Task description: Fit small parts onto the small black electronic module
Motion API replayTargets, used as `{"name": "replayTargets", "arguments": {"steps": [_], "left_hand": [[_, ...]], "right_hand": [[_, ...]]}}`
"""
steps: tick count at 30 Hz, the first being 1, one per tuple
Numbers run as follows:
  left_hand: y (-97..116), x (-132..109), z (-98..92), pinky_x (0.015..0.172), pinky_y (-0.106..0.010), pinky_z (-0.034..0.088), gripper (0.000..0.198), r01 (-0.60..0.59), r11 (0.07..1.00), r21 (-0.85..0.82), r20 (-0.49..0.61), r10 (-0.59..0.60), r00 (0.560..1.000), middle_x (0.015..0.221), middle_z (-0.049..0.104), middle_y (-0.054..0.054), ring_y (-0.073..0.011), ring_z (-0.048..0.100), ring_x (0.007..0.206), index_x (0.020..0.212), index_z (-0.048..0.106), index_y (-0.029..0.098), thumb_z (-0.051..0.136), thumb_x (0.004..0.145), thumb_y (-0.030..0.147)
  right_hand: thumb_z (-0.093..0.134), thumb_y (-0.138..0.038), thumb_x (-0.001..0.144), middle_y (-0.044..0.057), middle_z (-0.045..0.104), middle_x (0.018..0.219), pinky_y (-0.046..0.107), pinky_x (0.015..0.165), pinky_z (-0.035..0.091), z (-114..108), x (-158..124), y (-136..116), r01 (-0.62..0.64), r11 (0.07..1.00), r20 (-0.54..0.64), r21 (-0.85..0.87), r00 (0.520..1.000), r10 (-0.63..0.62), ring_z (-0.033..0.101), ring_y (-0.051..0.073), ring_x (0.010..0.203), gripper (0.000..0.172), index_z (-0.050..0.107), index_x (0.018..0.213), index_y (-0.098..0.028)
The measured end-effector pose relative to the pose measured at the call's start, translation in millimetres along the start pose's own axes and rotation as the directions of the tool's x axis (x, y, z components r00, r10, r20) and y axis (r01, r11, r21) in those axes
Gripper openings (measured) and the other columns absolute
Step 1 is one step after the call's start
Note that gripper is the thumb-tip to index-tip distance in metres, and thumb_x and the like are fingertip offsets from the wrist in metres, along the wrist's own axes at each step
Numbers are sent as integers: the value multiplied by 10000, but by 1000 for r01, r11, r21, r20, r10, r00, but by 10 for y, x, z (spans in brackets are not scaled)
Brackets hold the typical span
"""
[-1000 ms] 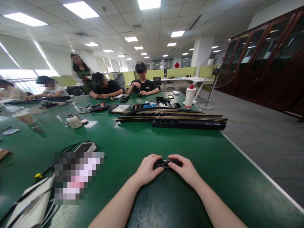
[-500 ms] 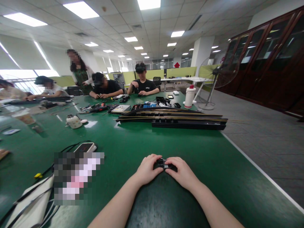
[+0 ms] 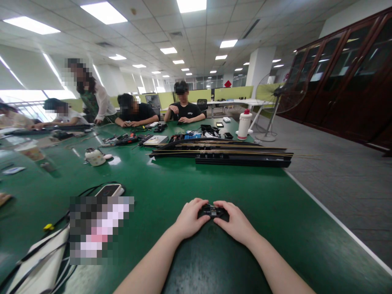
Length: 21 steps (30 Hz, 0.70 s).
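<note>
A small black part (image 3: 213, 211) with a bit of shiny metal on it lies between my two hands, low over the green table (image 3: 171, 183). My left hand (image 3: 192, 215) grips its left end, thumb in front and fingers behind. From the other side, my right hand (image 3: 235, 219) is curled round the right end in the same way. The fingers cover both ends, so the part's exact kind cannot be made out.
Long black rails (image 3: 245, 161) with thin brass-coloured rods lie across the table ahead. On the left are a power bank (image 3: 110, 190), cables and a white pouch (image 3: 41, 261). Farther off stand a small pot-shaped cup (image 3: 95, 157) and a white bottle (image 3: 244, 125). Several people sit beyond.
My right fingers have shifted slightly, and more of the black part's middle shows. The standing person in the background has moved left and leans over the table.
</note>
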State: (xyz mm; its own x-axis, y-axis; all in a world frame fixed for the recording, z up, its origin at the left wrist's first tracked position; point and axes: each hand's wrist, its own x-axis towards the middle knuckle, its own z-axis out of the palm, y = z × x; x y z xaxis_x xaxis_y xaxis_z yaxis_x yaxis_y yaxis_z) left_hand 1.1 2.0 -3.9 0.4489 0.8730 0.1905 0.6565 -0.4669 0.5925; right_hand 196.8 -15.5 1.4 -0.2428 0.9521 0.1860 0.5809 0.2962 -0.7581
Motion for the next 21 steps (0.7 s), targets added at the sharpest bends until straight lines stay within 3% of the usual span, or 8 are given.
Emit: {"name": "replayTargets", "arguments": {"steps": [21], "left_hand": [[-15, 18, 10, 970, -389, 390, 396, 9, 1000, 15, -1, -9, 1000, 1214, 550, -69, -226, 497, 1123, 1243, 499, 220, 499, 847, 216]], "right_hand": [[596, -263, 741, 68, 649, 1085, 412, 932, 436, -6, -4, -14, -14, 999, -12, 32, 1000, 14, 595, 228, 1013, 360, 595, 1100, -243]]}}
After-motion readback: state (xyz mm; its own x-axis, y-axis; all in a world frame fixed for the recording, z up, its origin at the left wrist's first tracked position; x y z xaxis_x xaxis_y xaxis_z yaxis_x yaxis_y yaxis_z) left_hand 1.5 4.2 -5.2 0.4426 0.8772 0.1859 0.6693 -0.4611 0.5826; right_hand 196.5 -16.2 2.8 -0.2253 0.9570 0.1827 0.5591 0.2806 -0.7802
